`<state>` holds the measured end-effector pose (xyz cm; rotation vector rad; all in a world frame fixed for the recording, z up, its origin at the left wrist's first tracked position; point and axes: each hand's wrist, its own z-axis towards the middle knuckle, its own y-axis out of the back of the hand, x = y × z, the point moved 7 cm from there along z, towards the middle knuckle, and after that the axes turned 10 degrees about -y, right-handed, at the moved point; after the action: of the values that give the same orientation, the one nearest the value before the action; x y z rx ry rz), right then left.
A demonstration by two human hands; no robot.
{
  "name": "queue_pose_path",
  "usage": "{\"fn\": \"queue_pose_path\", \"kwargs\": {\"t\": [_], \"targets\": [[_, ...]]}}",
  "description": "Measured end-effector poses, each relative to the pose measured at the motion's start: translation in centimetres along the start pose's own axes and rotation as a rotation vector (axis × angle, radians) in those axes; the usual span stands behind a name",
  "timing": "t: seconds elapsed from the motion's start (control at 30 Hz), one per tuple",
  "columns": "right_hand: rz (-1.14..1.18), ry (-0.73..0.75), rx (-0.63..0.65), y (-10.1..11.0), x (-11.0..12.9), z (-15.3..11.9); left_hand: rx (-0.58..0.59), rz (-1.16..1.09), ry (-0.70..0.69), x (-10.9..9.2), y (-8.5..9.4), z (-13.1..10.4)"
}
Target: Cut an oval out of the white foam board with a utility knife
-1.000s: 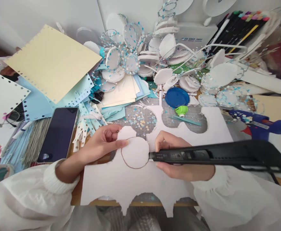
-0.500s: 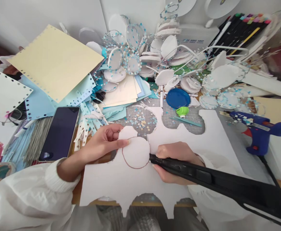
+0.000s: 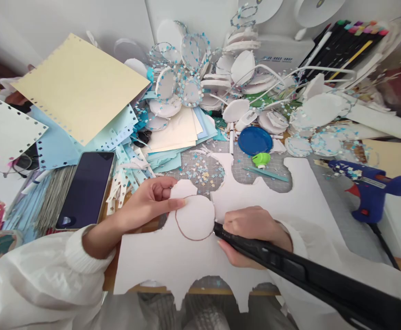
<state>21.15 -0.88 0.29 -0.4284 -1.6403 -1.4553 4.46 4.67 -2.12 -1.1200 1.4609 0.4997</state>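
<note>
A white foam board [image 3: 152, 261] with scalloped edges lies across the front of the desk. A circle [image 3: 196, 217] is outlined in brown on it, and its right side looks cut. My left hand [image 3: 161, 197] is closed on the board's upper edge, thumb on the circle and fingers curled behind. My right hand [image 3: 250, 233] is wrapped round a long black utility knife [image 3: 289, 263], its tip at the circle's right edge. The blade itself is too small to make out.
A grey cutting mat [image 3: 234, 172] carries star confetti [image 3: 202, 174], a blue lid [image 3: 255, 140] and a green punch [image 3: 261, 159]. At left lies a phone [image 3: 85, 190]; at right, a blue glue gun [image 3: 372, 188]. White discs with star garlands [image 3: 193, 91] crowd the back.
The rear end of the knife has swung down toward me, and my right hand has tilted with it. The tip stays near the same spot on the circle. My left hand holds still.
</note>
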Motion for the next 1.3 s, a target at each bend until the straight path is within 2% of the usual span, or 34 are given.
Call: {"fn": "queue_pose_path", "kwargs": {"t": [0.1, 0.3, 0.53, 0.77, 0.83, 0.9, 1.03, 1.2, 1.3], "targets": [[0.001, 0.141, 0.079, -0.4, 0.9, -0.5, 0.009, -0.003, -0.007, -0.2, 0.0, 0.0], [-0.128, 0.050, 0.060, -1.3, 0.2, -0.7, 0.007, 0.024, 0.018, -0.2, 0.0, 0.1], [0.036, 0.066, 0.023, -0.5, 0.7, -0.7, 0.011, 0.002, -0.001, 0.0, 0.0, 0.0], [-0.284, 0.010, -0.049, -2.4, 0.6, -1.1, 0.015, 0.011, 0.007, 0.0, 0.0, 0.2], [-0.286, -0.007, -0.083, -2.1, 0.8, -1.1, 0.013, 0.018, 0.006, 0.0, 0.1, 0.2], [-0.186, -0.006, -0.115, -1.4, 1.2, -0.9, 0.008, 0.018, 0.012, 0.2, 0.2, 0.1], [0.051, 0.011, -0.077, -0.5, 1.6, -0.6, 0.006, 0.008, 0.003, 0.4, 0.3, 0.0], [-0.154, 0.067, -0.182, -0.4, 2.3, -0.6, 0.016, 0.054, 0.005, 0.1, 0.2, 0.1], [-0.119, 0.070, -0.200, -0.4, 2.1, -0.8, 0.023, 0.062, 0.015, 0.0, 0.1, 0.1]]}}
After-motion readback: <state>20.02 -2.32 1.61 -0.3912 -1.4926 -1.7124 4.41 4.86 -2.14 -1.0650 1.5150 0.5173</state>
